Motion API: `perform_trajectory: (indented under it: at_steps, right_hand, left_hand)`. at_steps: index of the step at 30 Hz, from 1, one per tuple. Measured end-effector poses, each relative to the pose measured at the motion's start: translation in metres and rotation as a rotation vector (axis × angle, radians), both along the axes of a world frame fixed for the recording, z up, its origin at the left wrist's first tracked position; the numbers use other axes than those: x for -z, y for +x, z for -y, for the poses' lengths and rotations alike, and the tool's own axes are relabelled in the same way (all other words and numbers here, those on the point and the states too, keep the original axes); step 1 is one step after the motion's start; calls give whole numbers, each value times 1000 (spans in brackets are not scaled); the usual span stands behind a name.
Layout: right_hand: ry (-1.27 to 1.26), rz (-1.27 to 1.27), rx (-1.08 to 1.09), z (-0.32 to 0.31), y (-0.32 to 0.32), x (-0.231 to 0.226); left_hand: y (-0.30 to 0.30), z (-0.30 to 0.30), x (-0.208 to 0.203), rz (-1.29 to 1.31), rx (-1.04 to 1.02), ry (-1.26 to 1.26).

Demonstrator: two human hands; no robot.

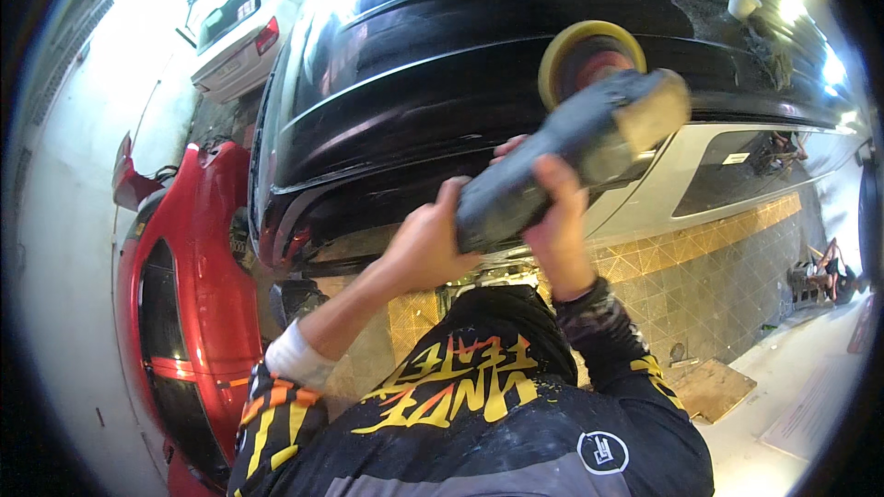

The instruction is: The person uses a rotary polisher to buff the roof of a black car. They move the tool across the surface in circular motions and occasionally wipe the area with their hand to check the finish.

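Observation:
Both of my hands grip a dark power polisher (562,152) with a tan patch near its head. My left hand (428,244) wraps round the rear end of its body. Farther forward, my right hand (557,221) holds it from the right side, thumb on top. At the front sits a round pad (594,53) with a yellow rim and a reddish centre, over the glossy black ribbed roof (414,74) of a vehicle. Whether the pad touches the roof I cannot tell. Streaks of light and dull smears show on the black surface.
A red car (198,313) stands at the left, a white car (244,32) behind it. A white cup-like container (742,0) and a rag (773,60) rest on the far right of the roof. The vehicle's pale side (635,202) borders a tiled floor (700,285) with a wooden board (714,391).

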State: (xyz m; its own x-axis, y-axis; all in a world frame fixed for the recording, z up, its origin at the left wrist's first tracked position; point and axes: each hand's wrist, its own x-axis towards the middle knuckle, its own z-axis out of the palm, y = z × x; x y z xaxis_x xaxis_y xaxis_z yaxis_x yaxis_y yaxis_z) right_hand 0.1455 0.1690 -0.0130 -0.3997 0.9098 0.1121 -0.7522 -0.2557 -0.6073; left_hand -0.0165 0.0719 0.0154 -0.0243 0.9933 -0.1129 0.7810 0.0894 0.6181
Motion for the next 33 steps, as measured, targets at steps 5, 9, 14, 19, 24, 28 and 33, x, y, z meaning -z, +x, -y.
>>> perform_trajectory:
  at_steps: [5,9,14,19,24,28,33]
  right_hand:
    - [-2,61,-154,75,-107,26]
    - [25,86,-238,115,-177,33]
    - [18,41,-227,140,-189,8]
    - [34,32,-315,103,-136,17]
    - [25,35,-109,34,-57,4]
    - [45,53,104,-29,27,-9]
    - [49,100,257,-103,120,-5]
  left_hand:
    - [-80,105,45,207,-245,135]
    - [-114,165,62,238,-439,245]
    - [-100,200,44,375,-584,244]
    - [-74,169,41,265,-493,151]
    - [-18,70,7,151,-261,100]
    - [37,-25,-4,-3,-20,64]
    - [112,-126,-15,-21,208,13]
